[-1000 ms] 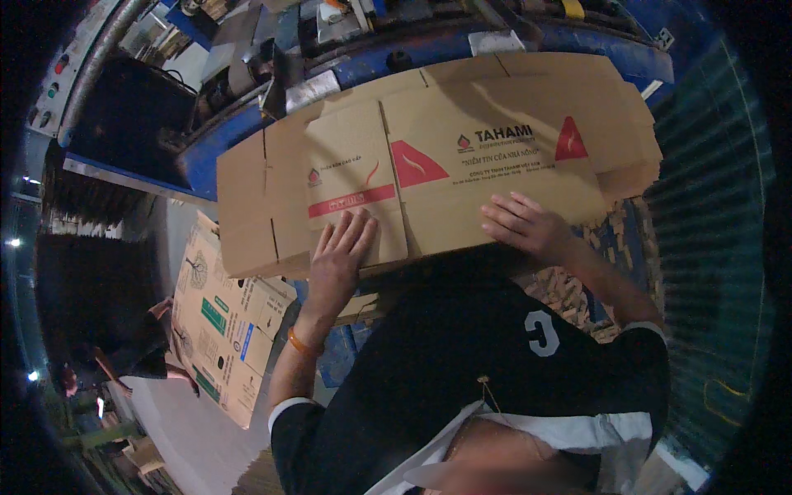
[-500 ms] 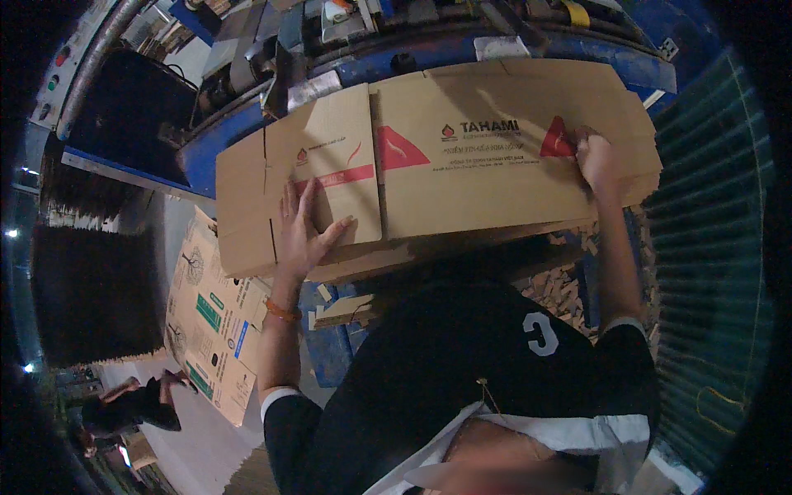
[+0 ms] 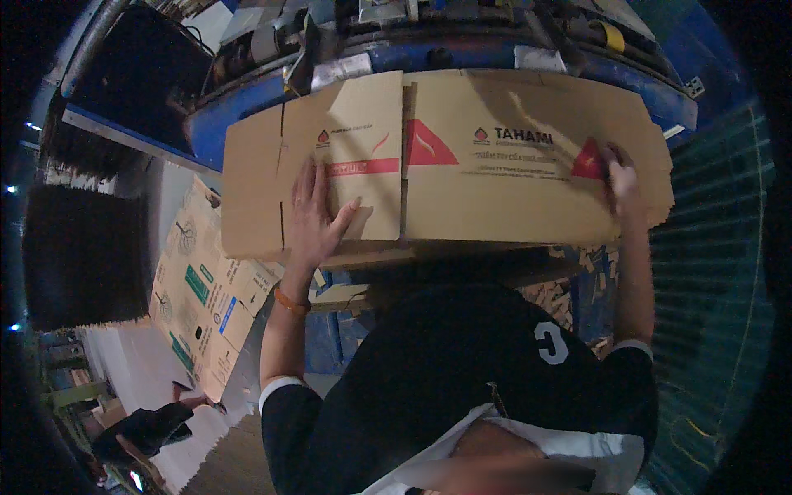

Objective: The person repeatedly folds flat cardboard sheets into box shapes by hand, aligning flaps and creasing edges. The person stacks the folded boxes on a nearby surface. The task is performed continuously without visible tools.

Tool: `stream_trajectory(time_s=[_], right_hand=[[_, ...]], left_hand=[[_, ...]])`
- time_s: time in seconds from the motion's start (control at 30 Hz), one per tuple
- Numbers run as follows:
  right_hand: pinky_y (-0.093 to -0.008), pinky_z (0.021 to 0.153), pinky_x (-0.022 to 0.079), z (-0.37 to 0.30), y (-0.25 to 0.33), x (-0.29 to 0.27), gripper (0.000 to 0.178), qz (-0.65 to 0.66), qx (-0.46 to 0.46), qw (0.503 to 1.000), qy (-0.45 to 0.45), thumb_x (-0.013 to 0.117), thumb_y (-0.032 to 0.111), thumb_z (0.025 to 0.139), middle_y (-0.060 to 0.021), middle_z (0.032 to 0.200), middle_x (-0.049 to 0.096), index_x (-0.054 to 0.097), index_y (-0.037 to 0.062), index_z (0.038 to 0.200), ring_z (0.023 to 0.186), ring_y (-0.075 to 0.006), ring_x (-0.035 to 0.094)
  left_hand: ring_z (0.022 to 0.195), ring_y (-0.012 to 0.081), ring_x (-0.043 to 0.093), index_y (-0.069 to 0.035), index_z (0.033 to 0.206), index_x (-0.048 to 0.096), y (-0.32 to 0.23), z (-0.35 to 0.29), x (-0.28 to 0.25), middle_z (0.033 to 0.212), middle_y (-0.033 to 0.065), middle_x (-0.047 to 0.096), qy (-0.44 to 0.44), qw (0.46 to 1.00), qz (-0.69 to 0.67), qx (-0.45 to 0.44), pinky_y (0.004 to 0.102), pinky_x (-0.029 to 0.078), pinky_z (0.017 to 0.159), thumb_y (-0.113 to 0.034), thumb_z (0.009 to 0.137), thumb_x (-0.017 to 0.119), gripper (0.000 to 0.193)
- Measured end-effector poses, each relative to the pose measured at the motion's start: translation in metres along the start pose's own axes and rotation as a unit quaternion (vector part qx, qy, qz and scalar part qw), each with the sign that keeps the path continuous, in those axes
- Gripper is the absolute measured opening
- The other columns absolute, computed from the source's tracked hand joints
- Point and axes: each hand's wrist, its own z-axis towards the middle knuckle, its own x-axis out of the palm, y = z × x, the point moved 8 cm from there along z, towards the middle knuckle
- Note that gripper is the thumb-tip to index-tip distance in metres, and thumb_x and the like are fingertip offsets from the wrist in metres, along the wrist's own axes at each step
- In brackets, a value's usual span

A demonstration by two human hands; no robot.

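Observation:
A flattened brown cardboard box with red shapes and dark print lies on top of other cardboard sheets, close in front of a blue machine. On its left panel rests my left hand, palm down with the fingers stretched and the thumb apart. My right hand lies near the right end, beside a red triangle. Its fingers are curled in and slightly blurred, and whether anything is inside them is hidden.
The blue machine with metal parts runs along the far side. Printed cardboard sheets lean at left, near a dark stack. Cardboard scraps lie below right. Green corrugated sheeting borders the right. Another person is at lower left.
The whole view has turned and shifted a little. Both hands and the flattened box keep nearly the same place against the machine. The person at lower left has changed posture.

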Motion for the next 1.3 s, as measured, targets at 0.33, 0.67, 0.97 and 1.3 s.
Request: stream_trajectory(time_s=[0.33,0.67,0.97,1.3], right_hand=[[-0.0418,0.084,0.046,0.018,0.005,0.03,0.045,-0.392,-0.011,0.92,0.01,0.046,0.039,0.095,-0.0248,0.105,0.062,0.06,-0.0009,0.109,0.097,-0.0371,0.06],[-0.0475,0.105,0.033,-0.058,0.112,0.057,0.056,-0.232,-0.11,0.952,0.164,0.058,0.049,0.088,-0.0175,0.137,0.046,0.056,0.0091,0.127,0.128,-0.0366,0.042],[-0.0592,0.112,0.006,-0.09,0.09,0.091,0.076,-0.41,-0.297,0.785,0.358,0.064,0.059,0.074,-0.005,0.152,0.027,0.05,0.0185,0.136,0.143,-0.0311,0.013],[-0.0508,0.112,0.02,0.03,0.082,0.137,0.053,-0.368,-0.382,0.821,0.21,0.058,0.044,0.086,-0.0109,0.149,0.033,0.052,0.0223,0.134,0.14,-0.0339,0.023]], left_hand=[[0.137,0.0393,0.027,0.006,0.138,0.036,-0.004,0.001,0.003,0.147,0.0274,0.026,0.02,0.997,0.067,0.028,0.05,0.022,0.112,-0.063,0.08,0.056,0.093],[0.141,0.0417,0.016,0.0,0.146,0.024,-0.046,-0.005,-0.035,0.151,0.0242,0.02,-0.056,0.98,-0.126,0.145,0.0502,0.02,0.112,-0.061,0.075,0.063,0.101],[0.133,0.033,0.038,-0.006,0.139,0.041,-0.03,0.042,-0.019,0.144,0.0155,0.04,-0.059,0.983,-0.072,0.158,0.0393,0.031,0.11,0.008,0.076,0.051,0.066],[0.133,0.0336,0.037,-0.003,0.14,0.039,-0.011,0.12,0.001,0.142,0.0193,0.041,-0.132,0.969,-0.114,0.173,0.0378,0.031,0.11,0.003,0.082,0.044,0.059]])
